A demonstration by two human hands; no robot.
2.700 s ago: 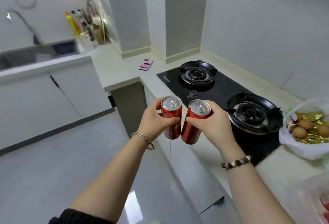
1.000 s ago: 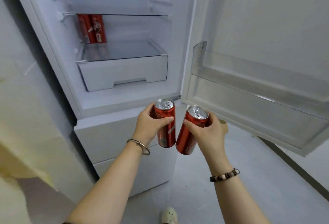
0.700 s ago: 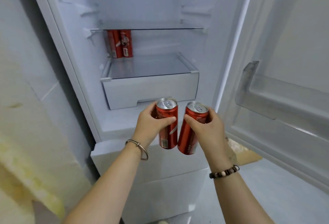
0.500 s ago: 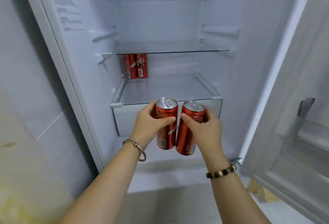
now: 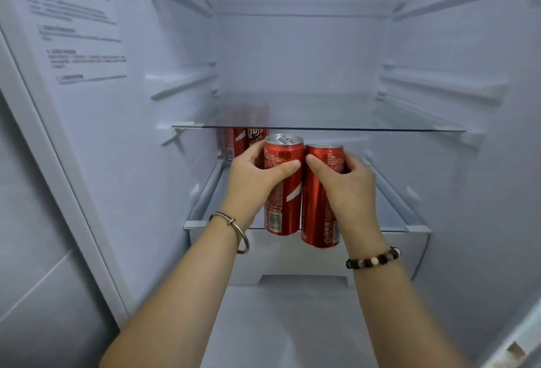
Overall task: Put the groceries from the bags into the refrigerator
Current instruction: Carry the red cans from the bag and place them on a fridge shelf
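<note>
I face the open refrigerator. My left hand (image 5: 251, 180) grips a tall red soda can (image 5: 283, 192), upright. My right hand (image 5: 348, 186) grips a second red can (image 5: 317, 209) just to its right; the two cans touch side by side. Both are held in the air at the front edge of the glass cover (image 5: 380, 206) over the white drawer (image 5: 292, 256), below the glass shelf (image 5: 322, 128). Two more red cans (image 5: 238, 142) stand at the back left of that lower level, partly hidden by my left hand.
The fridge's left wall (image 5: 102, 104) carries a printed label. Empty shelf rails (image 5: 181, 86) run along both side walls above the glass shelf. The fridge floor (image 5: 292, 323) lies below the drawer.
I turned from the kitchen counter to the refrigerator and closed in on it. Both hands have carried the cans forward and up to the level over the drawer.
</note>
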